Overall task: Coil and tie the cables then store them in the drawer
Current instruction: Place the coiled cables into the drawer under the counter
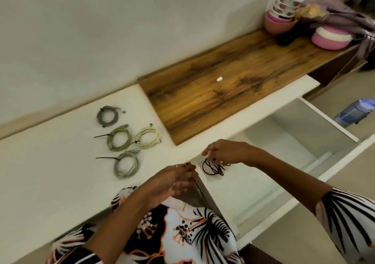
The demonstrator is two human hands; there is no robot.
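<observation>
— How do I set this one down well?
— My right hand (225,152) pinches the black coil (213,167) at the drawer's (263,182) nine o'clock corner; I'd lay it flat before letting go.
— And my left hand (178,179)?
— Fingers loosely curled, gripping nothing that I can see.
— What's in the drawer?
— Only that coil; four tied coils (125,140) wait on the counter (50,172), at ten o'clock.

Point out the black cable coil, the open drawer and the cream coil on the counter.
black cable coil (213,167), head view, on its loops below the right hand.
open drawer (253,184), head view, bare white floor.
cream coil (147,137), head view, on its ring of loops.
</observation>
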